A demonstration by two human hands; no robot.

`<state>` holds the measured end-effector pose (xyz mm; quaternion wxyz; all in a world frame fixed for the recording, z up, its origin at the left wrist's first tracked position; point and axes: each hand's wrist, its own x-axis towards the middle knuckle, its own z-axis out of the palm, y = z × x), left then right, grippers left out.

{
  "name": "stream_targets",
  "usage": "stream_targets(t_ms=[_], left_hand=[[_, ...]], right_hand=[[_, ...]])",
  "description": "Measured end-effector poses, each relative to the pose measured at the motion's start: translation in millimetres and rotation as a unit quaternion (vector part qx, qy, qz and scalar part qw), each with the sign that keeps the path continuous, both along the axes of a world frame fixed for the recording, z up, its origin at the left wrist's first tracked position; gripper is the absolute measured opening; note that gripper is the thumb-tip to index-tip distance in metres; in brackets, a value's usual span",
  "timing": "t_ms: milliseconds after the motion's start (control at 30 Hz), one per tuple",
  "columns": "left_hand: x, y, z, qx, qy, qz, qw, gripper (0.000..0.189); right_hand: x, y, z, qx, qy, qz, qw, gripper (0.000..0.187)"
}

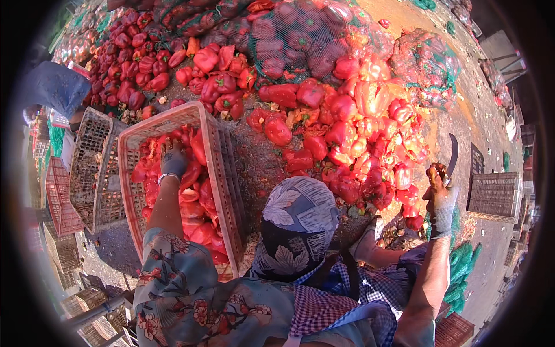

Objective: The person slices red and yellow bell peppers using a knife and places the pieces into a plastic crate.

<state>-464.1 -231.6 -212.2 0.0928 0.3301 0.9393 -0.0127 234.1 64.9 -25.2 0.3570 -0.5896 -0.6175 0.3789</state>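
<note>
My left hand [173,160], in a grey glove with a bracelet at the wrist, reaches into a red plastic crate [221,178] and rests on red bell peppers [190,208] that fill it; whether it grips one cannot be told. Off to the right, my right hand [439,195], in a soiled glove, is closed on a knife, whose curved blade [452,154] points upward. A large heap of red bell peppers [342,134], some split or cut, covers the ground between crate and knife. My floral sleeve and printed knee cover are at the bottom.
Mesh sacks of peppers [299,39] lie beyond the heap. Stacked crates [93,165] stand at left, near another person's blue sleeve [56,89]. A grey crate [494,197] is at far right. Green netting [461,273] lies beside my right arm.
</note>
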Motion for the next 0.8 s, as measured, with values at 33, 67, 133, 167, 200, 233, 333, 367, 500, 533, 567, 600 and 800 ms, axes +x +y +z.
stream_targets(t_ms=[33, 67, 133, 167, 200, 233, 333, 367, 500, 533, 567, 600, 800], left_hand=[[-6.9, 2.1, 2.8, 0.009, -0.015, 0.003, 1.000, 0.047], [-12.5, 4.5, 4.4, 0.024, -0.032, 0.007, 0.999, 0.046], [-23.2, 6.6, 20.8, 0.064, -0.065, 0.023, 0.996, 0.042], [-27.1, 6.2, 31.0, 0.102, -0.074, 0.033, 0.992, 0.041], [-26.0, 18.6, 44.0, 0.158, -0.083, 0.031, 0.984, 0.039], [-21.2, 13.6, 58.6, 0.212, -0.087, 0.044, 0.972, 0.038], [31.1, 54.7, 94.3, 0.407, 0.054, -0.026, 0.911, 0.025], [56.8, 74.5, 107.2, 0.428, 0.029, -0.057, 0.902, 0.024], [144.5, 149.1, 106.4, 0.437, -0.167, -0.137, 0.873, 0.019], [152.8, 165.7, 77.8, 0.422, -0.182, -0.164, 0.873, 0.017], [158.1, 178.6, 46.6, 0.405, -0.192, -0.191, 0.873, 0.016], [169.4, 194.1, 27.5, 0.369, -0.285, -0.156, 0.871, 0.016], [224.6, 277.7, -67.8, 0.237, -0.474, 0.033, 0.847, 0.018]], right_hand=[[-4.1, -1.9, 2.6, 0.007, 0.008, -0.001, 1.000, 0.020], [-7.6, -7.6, 6.5, 0.013, 0.030, -0.008, 0.999, 0.022], [-30.0, -18.7, 19.3, 0.021, 0.082, -0.015, 0.996, 0.026], [-39.5, -25.8, 40.4, -0.036, 0.077, -0.017, 0.996, 0.025], [-37.0, -29.1, 51.1, -0.022, 0.072, -0.018, 0.997, 0.022], [-39.1, -27.2, 55.0, -0.011, 0.070, -0.001, 0.998, 0.020], [-36.6, -30.7, 58.0, -0.022, 0.067, -0.041, 0.997, 0.017], [-37.1, -30.7, 60.1, -0.031, 0.069, -0.066, 0.995, 0.017], [-56.6, -34.3, 75.6, -0.069, 0.051, -0.073, 0.994, 0.015], [-54.9, -33.9, 71.6, -0.045, 0.051, -0.081, 0.994, 0.015], [-54.5, -32.8, 72.8, -0.067, 0.055, -0.084, 0.993, 0.015], [-54.1, -32.3, 76.6, -0.087, 0.055, -0.090, 0.991, 0.016], [-44.9, -43.0, 75.5, -0.145, 0.045, -0.151, 0.977, 0.024]])
